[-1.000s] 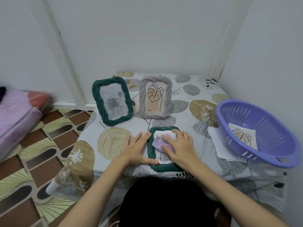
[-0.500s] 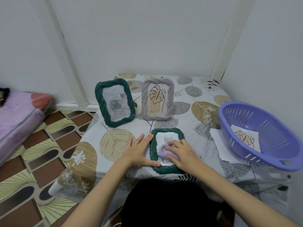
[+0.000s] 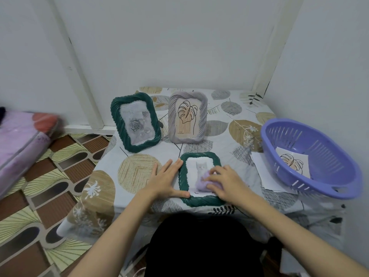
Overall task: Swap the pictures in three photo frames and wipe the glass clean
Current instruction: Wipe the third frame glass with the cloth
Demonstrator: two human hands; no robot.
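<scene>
A small green frame (image 3: 200,156) lies flat near the table's front edge with a white cat picture under its glass. My right hand (image 3: 227,181) presses a lilac cloth (image 3: 201,183) onto the lower part of that glass, fingers curled over it. My left hand (image 3: 166,181) lies flat with straight fingers against the frame's left edge, thumb at its lower corner. Behind stand a larger green frame (image 3: 135,121) with a grey rose picture and a grey frame (image 3: 187,116) with a leaf drawing.
A purple plastic basket (image 3: 311,156) at the right holds a leaf picture (image 3: 293,163). White sheets of paper (image 3: 265,172) lie under its near side. The table (image 3: 137,168) has a leaf-patterned cloth. A pink mattress (image 3: 18,140) lies at the left on the patterned floor.
My right hand has slid the cloth from the top of the glass down toward its lower right, uncovering the cat picture. The left hand has stayed against the frame.
</scene>
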